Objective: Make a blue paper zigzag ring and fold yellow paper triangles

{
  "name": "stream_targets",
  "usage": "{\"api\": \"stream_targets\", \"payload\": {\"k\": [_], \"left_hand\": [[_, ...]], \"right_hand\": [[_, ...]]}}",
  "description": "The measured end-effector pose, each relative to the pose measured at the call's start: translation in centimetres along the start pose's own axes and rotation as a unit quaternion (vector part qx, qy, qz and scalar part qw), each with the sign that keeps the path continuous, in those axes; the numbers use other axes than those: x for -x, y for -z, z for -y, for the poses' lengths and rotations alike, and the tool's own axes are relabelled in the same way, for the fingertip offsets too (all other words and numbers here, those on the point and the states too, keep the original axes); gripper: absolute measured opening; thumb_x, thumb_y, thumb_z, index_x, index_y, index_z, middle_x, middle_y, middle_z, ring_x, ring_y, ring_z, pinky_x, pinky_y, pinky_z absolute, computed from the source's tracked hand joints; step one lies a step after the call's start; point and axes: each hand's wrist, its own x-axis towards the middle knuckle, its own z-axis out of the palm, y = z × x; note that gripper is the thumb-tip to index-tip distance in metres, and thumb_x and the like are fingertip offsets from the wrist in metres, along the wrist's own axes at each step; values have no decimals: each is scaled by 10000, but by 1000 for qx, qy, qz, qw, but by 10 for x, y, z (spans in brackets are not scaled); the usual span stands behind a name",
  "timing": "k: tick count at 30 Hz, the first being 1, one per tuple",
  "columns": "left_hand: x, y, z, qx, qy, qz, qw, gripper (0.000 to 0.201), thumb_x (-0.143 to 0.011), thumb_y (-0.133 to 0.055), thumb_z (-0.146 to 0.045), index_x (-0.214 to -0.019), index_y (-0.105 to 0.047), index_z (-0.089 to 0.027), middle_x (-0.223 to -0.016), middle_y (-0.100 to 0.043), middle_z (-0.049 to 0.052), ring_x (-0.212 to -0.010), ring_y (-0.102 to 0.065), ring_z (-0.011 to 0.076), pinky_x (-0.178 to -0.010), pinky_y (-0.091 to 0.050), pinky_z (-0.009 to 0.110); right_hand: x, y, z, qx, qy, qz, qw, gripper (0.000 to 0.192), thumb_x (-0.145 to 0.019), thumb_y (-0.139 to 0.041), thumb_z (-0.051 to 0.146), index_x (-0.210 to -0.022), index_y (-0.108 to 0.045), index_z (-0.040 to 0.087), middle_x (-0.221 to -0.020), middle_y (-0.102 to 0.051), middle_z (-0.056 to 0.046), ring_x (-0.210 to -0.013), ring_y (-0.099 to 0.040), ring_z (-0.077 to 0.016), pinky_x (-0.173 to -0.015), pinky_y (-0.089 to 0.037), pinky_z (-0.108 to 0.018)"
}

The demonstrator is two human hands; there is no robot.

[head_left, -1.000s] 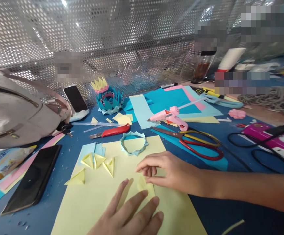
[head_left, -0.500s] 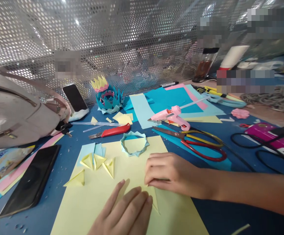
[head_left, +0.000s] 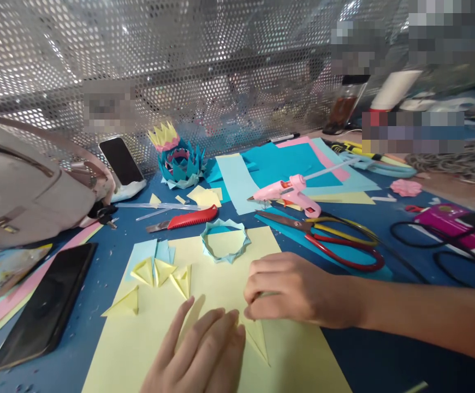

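Observation:
A small yellow folded paper piece (head_left: 256, 339) lies on a large pale yellow sheet (head_left: 303, 360), its pointed end toward me. My right hand (head_left: 290, 289) has its fingers curled down at the top of this piece, closed on it. From the lower side comes my left hand (head_left: 200, 349), fingers stretched out, with its fingertips at the piece's left edge; the part under them is hidden. Several folded yellow triangles (head_left: 180, 281) rest to the upper left, by light blue paper pieces (head_left: 143, 256). A light blue folded paper ring (head_left: 225, 256) sits beyond my hands.
A red utility knife (head_left: 192, 217), scissors (head_left: 327, 234) and a pink glue gun (head_left: 286, 191) lie beyond the sheet. Farther back stands a blue paper crown-like model (head_left: 182, 166) near a perforated metal screen. At left are a phone (head_left: 43, 305) and a pale bag (head_left: 28, 185).
My right hand stays curled at the folded piece. My left hand has shifted slightly left, so more of the piece shows. The view has turned slightly.

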Motion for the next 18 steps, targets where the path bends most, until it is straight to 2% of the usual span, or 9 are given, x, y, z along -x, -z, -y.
{"api": "stream_targets", "payload": {"k": [5,9,13,18], "left_hand": [[-2,2,13,-44,-91,9,995,391,-1070,-362,-348,-1265,-666,-200,-1302,-685,2,-1182,-649,180,-1244,-75,517],[-4,6,18,-53,-104,19,993,398,-1072,-354,-365,-1268,-666,-214,-1311,-679,-11,-1189,-646,187,-1236,-55,542],[-7,8,20,-47,-119,13,992,395,-1072,-357,-368,-1254,-674,-218,-1283,-694,-22,-1174,-657,172,-1239,-42,539],[-10,6,22,-14,-101,-4,995,335,-1071,-392,-267,-1211,-693,-222,-1220,-720,-47,-1144,-675,134,-1252,-53,497]], "right_hand": [[0,5,-5,-13,10,7,1000,158,-1016,-534,206,-980,-687,194,-908,-695,-16,-813,-561,-138,-691,-412,-284],[-1,12,-9,-53,-19,9,998,170,-987,-602,325,-954,-706,195,-869,-689,-8,-789,-532,-140,-680,-392,-280],[-1,15,-9,-26,-8,13,1000,163,-993,-590,282,-922,-710,199,-837,-680,2,-751,-493,-149,-638,-354,-300],[-1,15,-7,72,76,22,994,241,-1003,-483,116,-928,-705,166,-812,-668,-17,-733,-486,-163,-592,-323,-330]]}}
